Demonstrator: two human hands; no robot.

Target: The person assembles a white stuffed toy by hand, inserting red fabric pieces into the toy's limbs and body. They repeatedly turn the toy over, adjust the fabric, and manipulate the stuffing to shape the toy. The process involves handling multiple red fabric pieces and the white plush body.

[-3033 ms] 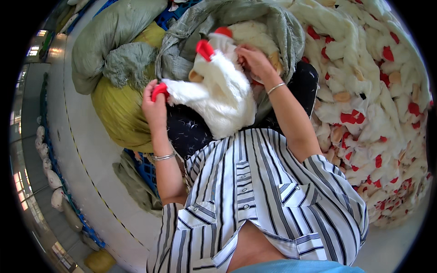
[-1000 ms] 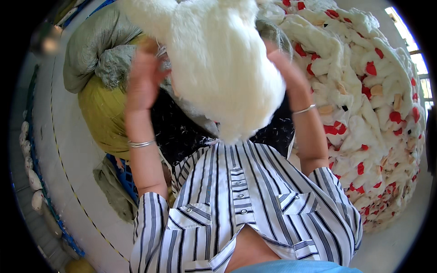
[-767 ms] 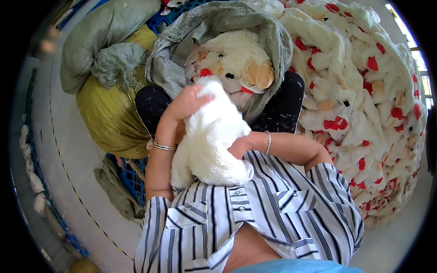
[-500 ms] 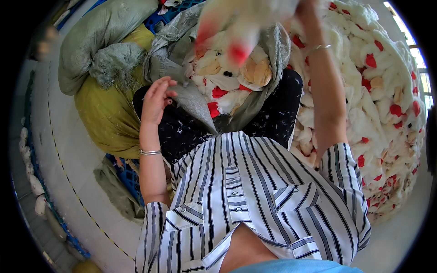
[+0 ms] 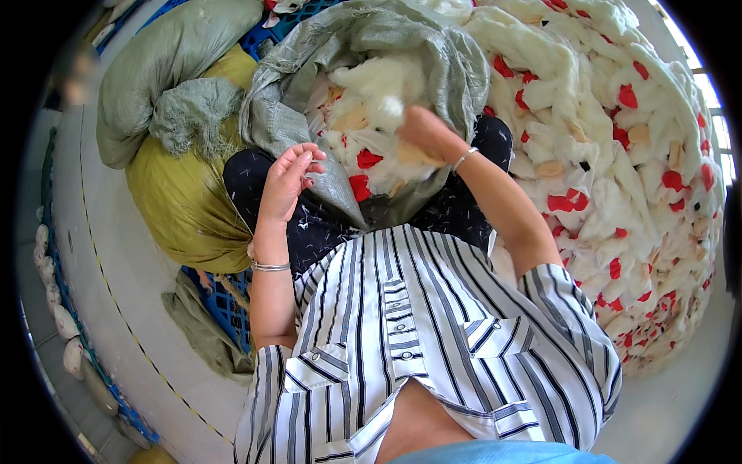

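Note:
My left hand (image 5: 289,179) is raised at the left edge of a grey woven sack (image 5: 270,127). Its fingers are loosely bent and stand apart from the thumb, with nothing visible between them. Over the sack's mouth, my right hand (image 5: 430,136) is smeared by motion. Its fingers point down and are hidden, so any hold cannot be made out. Inside the sack lie white fluffy plush pieces (image 5: 379,85) with beige and red patches, among them a red piece (image 5: 369,158). The sack stands between my knees.
A large heap of white plush pieces (image 5: 587,155) with red and beige patches rises on my right. On the left, a stuffed grey-green sack (image 5: 170,69) rests on a yellow-green sack (image 5: 174,201). Blue plastic crates (image 5: 220,305) show beneath and behind.
My right hand has come down from the far side to the sack's mouth. The white and red plush it held up no longer hangs there. My left hand has shifted slightly right.

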